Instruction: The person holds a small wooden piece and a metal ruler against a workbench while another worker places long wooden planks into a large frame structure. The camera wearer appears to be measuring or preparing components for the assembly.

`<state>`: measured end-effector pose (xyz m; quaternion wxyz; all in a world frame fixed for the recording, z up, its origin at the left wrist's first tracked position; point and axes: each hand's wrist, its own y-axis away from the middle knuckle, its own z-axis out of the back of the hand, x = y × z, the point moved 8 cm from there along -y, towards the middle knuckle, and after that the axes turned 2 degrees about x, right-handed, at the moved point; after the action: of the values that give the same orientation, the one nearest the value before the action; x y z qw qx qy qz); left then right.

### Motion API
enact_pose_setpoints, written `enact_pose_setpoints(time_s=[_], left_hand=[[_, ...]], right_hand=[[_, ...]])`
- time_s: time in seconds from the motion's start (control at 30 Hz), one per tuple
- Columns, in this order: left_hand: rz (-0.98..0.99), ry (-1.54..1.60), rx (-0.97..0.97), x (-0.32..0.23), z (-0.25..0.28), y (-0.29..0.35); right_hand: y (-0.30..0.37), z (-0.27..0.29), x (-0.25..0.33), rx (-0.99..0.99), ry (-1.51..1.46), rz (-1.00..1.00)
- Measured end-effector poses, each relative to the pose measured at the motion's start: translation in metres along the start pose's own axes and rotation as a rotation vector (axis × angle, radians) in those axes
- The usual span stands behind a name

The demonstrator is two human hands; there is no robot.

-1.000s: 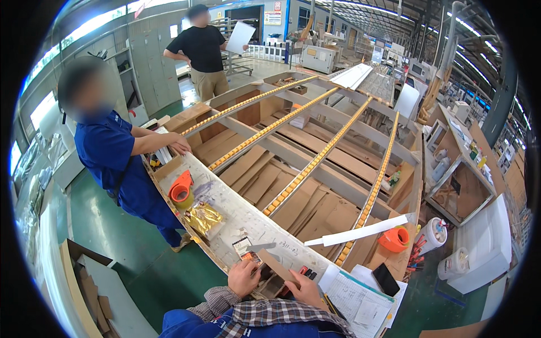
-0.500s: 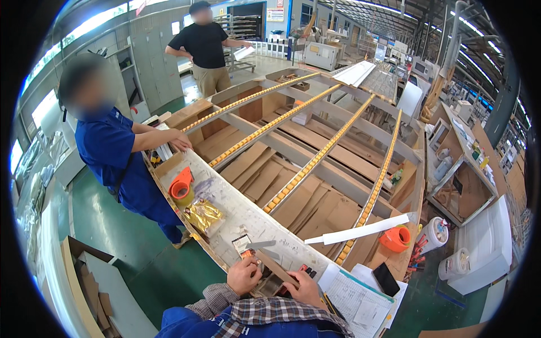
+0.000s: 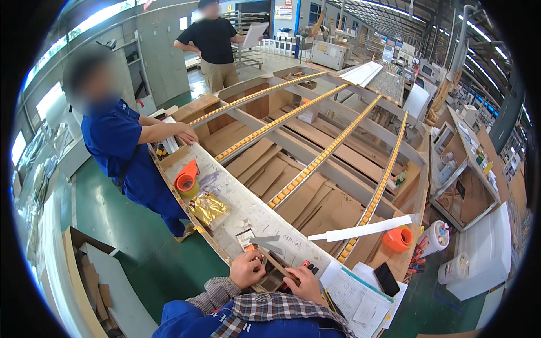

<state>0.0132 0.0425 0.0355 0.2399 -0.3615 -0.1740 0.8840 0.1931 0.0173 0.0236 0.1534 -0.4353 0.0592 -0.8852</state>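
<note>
My left hand (image 3: pixel 248 270) is curled closed at the left side of a small open brown box (image 3: pixel 274 280); what its fingers pinch, if anything, is hidden. My right hand (image 3: pixel 307 285) grips the box's right side, thumb and fingers at the end of its long brown wall (image 3: pixel 278 263). The dark inside of the box is hard to make out. Just beyond it, flat grey strips (image 3: pixel 267 240) lie on the white bench edge, beside a small white-and-orange packet (image 3: pixel 245 237). Red-and-black items (image 3: pixel 307 265) lie near my right fingers.
Written sheets (image 3: pixel 356 290) and a black phone (image 3: pixel 386 279) lie at right. Left along the bench are a gold packet (image 3: pixel 208 209) and an orange tape dispenser (image 3: pixel 186 179). Yellow roller tracks (image 3: pixel 315 160) span the frame. A co-worker in blue (image 3: pixel 115 135) leans at left; another person (image 3: pixel 214 45) stands behind.
The view has shifted slightly. The person at the back has raised a white sheet. My hands stay at the box, the left one slightly higher against it.
</note>
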Motion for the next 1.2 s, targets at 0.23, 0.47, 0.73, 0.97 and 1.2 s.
enact_pose_setpoints(time_s=[0.23, 0.47, 0.73, 0.97, 1.2], left_hand=[[0.020, -0.099, -0.052, -0.002, 0.001, 0.000], [-0.002, -0.104, -0.009, -0.014, 0.003, -0.006], [0.009, -0.090, 0.157, -0.004, -0.009, -0.018], [-0.082, -0.227, 0.179, -0.008, -0.021, -0.024], [-0.146, -0.236, 0.245, -0.008, -0.033, -0.031]], right_hand=[[-0.001, -0.001, 0.001, 0.029, -0.034, -0.010], [-0.001, -0.004, -0.003, 0.061, -0.029, -0.029], [-0.001, -0.003, -0.001, 0.049, -0.007, 0.000], [-0.001, -0.001, 0.002, 0.016, -0.001, 0.014], [-0.001, 0.000, -0.002, -0.016, -0.011, 0.010]])
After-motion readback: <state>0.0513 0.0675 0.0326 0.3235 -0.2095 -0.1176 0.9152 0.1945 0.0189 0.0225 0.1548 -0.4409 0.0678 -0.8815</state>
